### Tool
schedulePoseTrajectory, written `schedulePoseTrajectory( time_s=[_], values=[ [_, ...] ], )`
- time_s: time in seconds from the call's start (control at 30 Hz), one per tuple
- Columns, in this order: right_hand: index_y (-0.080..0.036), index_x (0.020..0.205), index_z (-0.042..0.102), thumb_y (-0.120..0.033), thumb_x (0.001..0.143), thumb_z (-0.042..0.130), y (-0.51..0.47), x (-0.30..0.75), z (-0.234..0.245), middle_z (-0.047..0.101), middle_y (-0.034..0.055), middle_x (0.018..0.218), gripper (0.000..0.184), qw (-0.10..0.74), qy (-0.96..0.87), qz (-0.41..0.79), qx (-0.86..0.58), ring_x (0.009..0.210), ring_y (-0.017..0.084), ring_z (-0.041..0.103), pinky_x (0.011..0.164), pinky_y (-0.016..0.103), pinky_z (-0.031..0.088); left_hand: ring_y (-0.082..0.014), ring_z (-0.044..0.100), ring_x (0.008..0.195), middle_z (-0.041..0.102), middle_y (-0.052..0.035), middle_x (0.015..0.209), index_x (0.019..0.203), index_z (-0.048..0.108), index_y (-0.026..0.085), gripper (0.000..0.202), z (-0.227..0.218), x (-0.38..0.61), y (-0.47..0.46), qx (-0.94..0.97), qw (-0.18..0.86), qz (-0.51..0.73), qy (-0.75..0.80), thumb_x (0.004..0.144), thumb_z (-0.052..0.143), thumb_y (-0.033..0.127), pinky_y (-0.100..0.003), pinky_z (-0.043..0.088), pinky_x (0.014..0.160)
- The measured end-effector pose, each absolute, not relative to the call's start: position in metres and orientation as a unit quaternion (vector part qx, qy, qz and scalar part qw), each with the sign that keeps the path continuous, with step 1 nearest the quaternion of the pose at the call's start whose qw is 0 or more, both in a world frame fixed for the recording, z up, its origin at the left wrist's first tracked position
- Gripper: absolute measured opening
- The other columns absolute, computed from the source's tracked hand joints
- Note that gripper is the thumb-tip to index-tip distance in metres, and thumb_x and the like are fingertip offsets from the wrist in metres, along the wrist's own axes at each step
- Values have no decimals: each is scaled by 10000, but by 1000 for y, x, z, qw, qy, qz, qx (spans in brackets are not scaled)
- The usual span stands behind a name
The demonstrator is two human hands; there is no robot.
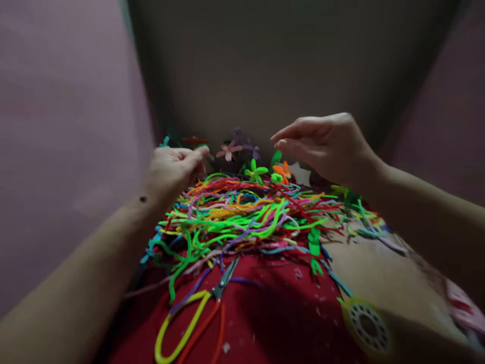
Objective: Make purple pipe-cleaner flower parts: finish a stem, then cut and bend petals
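My left hand (177,164) is closed, thumb pressed against the curled fingers. A bit of green shows at its fingertips, but what it grips is hidden. Across from it, my right hand (322,146) is raised with fingers stretched and the thumb slightly apart, seemingly holding nothing. Just below that thumb stands a green fuzzy loop (276,159), beside an orange pipe-cleaner flower (282,172). Between the hands are a bright green flower (256,172) and a pink flower (229,150). Under both hands spreads a tangled heap of multicoloured pipe cleaners (235,217).
Scissors (220,290) with yellow and red handles lie on the red surface (288,313) at the front. A yellow tape roll (367,326) is at the right front. A twisted green piece (314,242) lies at the heap's edge. Pinkish walls (64,126) rise on both sides.
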State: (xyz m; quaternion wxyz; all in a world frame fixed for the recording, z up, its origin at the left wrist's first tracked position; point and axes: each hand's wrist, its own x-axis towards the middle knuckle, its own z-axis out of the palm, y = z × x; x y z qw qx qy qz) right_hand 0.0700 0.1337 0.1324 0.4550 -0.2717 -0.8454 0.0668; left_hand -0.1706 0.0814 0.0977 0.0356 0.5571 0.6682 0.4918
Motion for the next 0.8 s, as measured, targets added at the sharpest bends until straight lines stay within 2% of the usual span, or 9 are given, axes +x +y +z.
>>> schedulePoseTrajectory(
  time_s=[0.1, 0.2, 0.3, 0.37, 0.4, 0.47, 0.57, 0.67, 0.8],
  values=[
    [-272, 864, 695, -355, 803, 555, 93, 98, 127, 682, -5, 769, 173, 438, -842, 90, -301, 734, 155, 638, 669, 313, 507, -63, 350, 385, 411, 36, 397, 552, 569, 161, 407, 100, -154, 62, 582, 67, 498, 639, 802, 499, 475, -213, 257, 441],
    [-280, 848, 688, -365, 793, 576, 70, 123, 115, 676, -20, 746, 151, 406, -847, 138, -315, 700, 141, 629, 627, 284, 499, -67, 337, 389, 435, 33, 427, 564, 574, 178, 365, 94, -136, 45, 627, 121, 438, 633, 780, 510, 465, -217, 250, 424],
    [-271, 897, 680, -377, 814, 550, 56, 149, 100, 679, -7, 802, 187, 260, -890, 190, -321, 708, 144, 623, 615, 277, 489, -71, 328, 392, 442, 31, 442, 522, 528, 189, 318, 81, -114, 32, 659, 188, 361, 633, 742, 526, 419, -216, 249, 407],
    [-259, 998, 660, -402, 822, 544, 46, 168, 87, 674, 28, 895, 255, 126, -924, 185, -310, 773, 168, 619, 647, 293, 485, -79, 358, 416, 456, 32, 464, 550, 535, 190, 281, 70, -98, 25, 680, 240, 325, 612, 736, 517, 401, -212, 269, 416],
    [-260, 1065, 637, -407, 818, 553, 41, 178, 79, 666, 45, 949, 299, 96, -929, 172, -314, 821, 182, 613, 680, 301, 482, -83, 372, 430, 462, 34, 477, 572, 547, 190, 266, 64, -90, 23, 692, 260, 312, 597, 737, 509, 395, -211, 278, 422],
    [-282, 1193, 566, -429, 787, 596, 30, 196, 62, 634, 69, 1069, 433, 73, -932, 139, -326, 943, 215, 584, 768, 323, 465, -87, 392, 460, 468, 37, 502, 590, 554, 182, 269, 53, -75, 20, 718, 286, 281, 569, 743, 499, 396, -210, 290, 442],
    [-244, 1315, 461, -438, 744, 646, 16, 214, 35, 559, 107, 1192, 630, 65, -929, 90, -353, 1088, 264, 505, 898, 365, 396, -90, 409, 491, 474, 40, 526, 610, 562, 168, 290, 41, -54, 20, 747, 308, 244, 536, 759, 493, 407, -210, 303, 471],
    [-222, 1379, 367, -479, 716, 663, 8, 222, 16, 516, 116, 1217, 770, 31, -922, 115, -369, 1075, 262, 495, 885, 348, 395, -94, 437, 501, 499, 38, 526, 617, 566, 164, 294, 35, -38, 22, 762, 315, 235, 515, 771, 488, 401, -210, 318, 490],
    [-224, 1364, 367, -384, 780, 621, 6, 224, 6, 521, 106, 1167, 657, 24, -916, 149, -371, 1006, 229, 514, 843, 329, 410, -97, 461, 493, 530, 32, 522, 601, 551, 168, 283, 28, -23, 26, 766, 324, 240, 501, 775, 483, 380, -215, 333, 501]
  ],
)
